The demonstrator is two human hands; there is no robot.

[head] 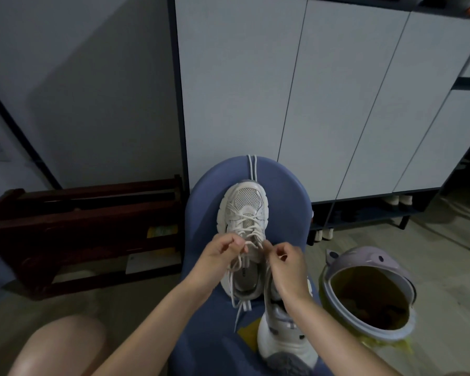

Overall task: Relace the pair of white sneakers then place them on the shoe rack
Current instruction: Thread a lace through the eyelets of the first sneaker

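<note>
White sneaker (pixel 244 213) is laid sole-down on a blue stool (pixel 201 213), toe pointed away from the wearer of the camera, mesh toe box uppermost. Its lace (pixel 248 226) is seen crossed through the eyelets up the front; two loose ends are trailed off the heel toward the near edge of the seat. The lace is pinched at the top eyelets from both sides: by the left hand (pixel 223 249), fingers curled and thumb pressed to forefinger on one strand, and by the right hand (pixel 285 257), likewise curled tight on the other strand. A spare lace (pixel 251 166), doubled, is draped over the far rim of the stool just beyond the toe. The second sneaker (pixel 280 335) is found beside the first, nearer the camera, turned the other way and partly hidden under the right forearm; whether it is laced cannot be told. A dark wooden shoe rack (pixel 79 210) is stood on the floor to the left of the stool, against the wall. A lilac bin (pixel 369 289) with a yellow liner is placed to the right. White cabinet doors (pixel 337 90) are noted behind, with shoes on a low shelf beneath.
</note>
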